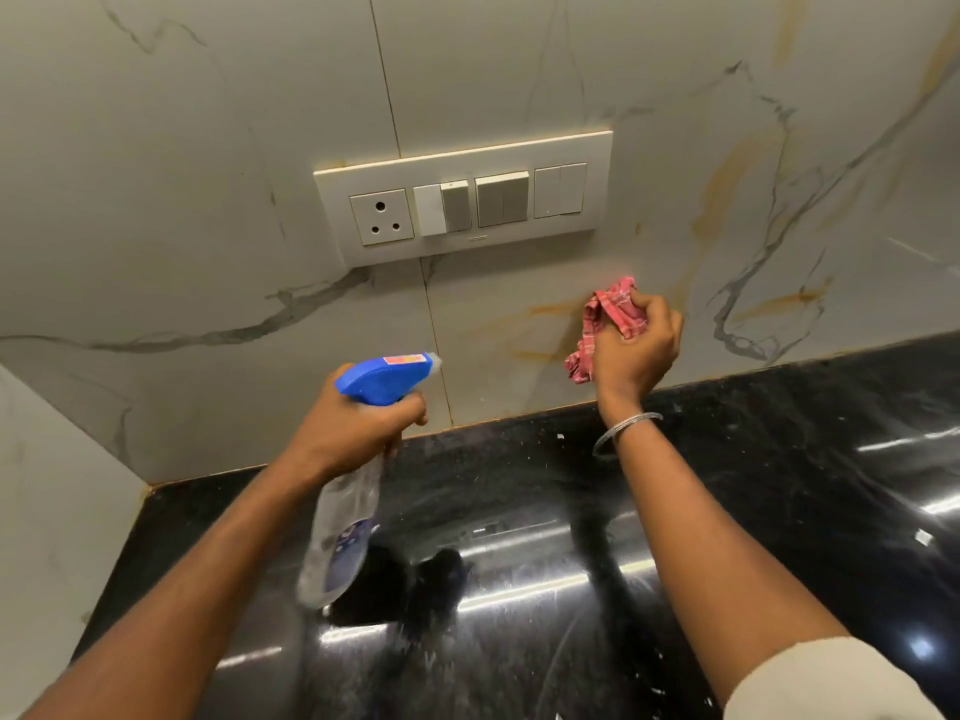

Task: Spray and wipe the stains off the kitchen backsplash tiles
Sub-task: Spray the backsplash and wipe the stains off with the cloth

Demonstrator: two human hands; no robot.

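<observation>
Sleeve [831, 683], spray bottle [343, 537] tilted, nozzle toward tiles [208, 200]

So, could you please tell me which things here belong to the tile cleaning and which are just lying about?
In the job: spray bottle in the left hand; red checked cloth gripped by the right hand; backsplash tiles with orange stains.
Just there: switch panel; black countertop; bangle on the right wrist.
</observation>
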